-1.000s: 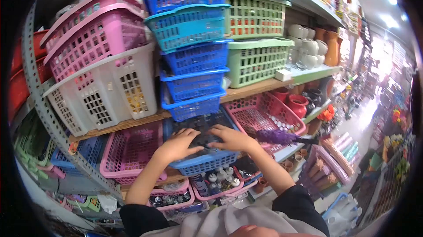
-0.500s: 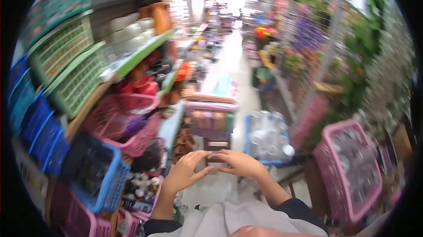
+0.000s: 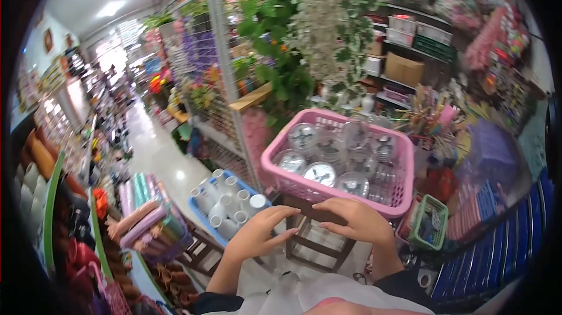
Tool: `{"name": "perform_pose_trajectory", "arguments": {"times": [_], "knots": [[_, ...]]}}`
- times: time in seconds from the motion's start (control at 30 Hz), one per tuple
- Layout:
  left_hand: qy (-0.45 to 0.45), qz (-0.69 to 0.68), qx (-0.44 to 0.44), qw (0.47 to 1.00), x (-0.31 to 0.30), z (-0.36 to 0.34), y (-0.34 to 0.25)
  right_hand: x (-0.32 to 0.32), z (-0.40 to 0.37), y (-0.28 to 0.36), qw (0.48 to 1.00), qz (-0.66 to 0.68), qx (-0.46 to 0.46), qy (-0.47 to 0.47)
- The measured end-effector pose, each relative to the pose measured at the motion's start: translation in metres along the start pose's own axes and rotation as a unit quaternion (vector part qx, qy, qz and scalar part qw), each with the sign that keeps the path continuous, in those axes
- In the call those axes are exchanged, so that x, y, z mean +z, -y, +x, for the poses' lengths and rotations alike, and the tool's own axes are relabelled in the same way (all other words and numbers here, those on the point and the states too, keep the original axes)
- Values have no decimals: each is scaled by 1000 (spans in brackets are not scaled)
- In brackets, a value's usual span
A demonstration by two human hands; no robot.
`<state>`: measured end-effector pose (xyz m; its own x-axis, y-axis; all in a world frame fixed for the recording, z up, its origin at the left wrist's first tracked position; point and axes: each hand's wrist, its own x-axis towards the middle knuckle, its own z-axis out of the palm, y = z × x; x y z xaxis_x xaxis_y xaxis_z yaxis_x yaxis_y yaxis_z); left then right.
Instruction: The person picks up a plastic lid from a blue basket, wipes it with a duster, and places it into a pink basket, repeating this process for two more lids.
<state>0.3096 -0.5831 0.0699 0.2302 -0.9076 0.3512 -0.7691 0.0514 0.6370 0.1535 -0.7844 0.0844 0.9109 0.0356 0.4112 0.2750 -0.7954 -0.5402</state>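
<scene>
Both open and empty, my left hand [image 3: 260,234] and right hand [image 3: 358,221] hover just before the pink latticed plastic basket [image 3: 328,191] of clear lidded jars [image 3: 319,173] on a dark wooden stool [image 3: 316,249]. I judge it light but rattly, best gripped at the rim's ends.

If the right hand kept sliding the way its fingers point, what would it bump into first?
Probably the left hand. The right hand points its fingers sideways at the left fingertips, just below the pink basket on the wooden stool. Depth is hard to judge, so it might slip past.
</scene>
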Motion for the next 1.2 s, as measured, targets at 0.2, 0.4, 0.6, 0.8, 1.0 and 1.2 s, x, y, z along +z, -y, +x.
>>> {"name": "perform_pose_trajectory", "arguments": {"times": [0.2,0.4,0.6,0.8,1.0,1.2], "knots": [[34,42,112,992,-23,76,22,-43,-14,-4,987,-129,86,-40],[32,121,195,973,-45,167,65,-69,24,-45,980,-152,127,-24],[80,238,201,947,-27,234,121,-49,66,-125,972,-140,182,-59],[150,293,198,923,-2,263,148,-29,81,-160,952,-107,277,-77],[163,291,182,925,1,267,144,-22,86,-174,940,-120,313,-62],[60,227,205,950,-28,222,89,-46,73,-100,961,-66,212,-164]]}}
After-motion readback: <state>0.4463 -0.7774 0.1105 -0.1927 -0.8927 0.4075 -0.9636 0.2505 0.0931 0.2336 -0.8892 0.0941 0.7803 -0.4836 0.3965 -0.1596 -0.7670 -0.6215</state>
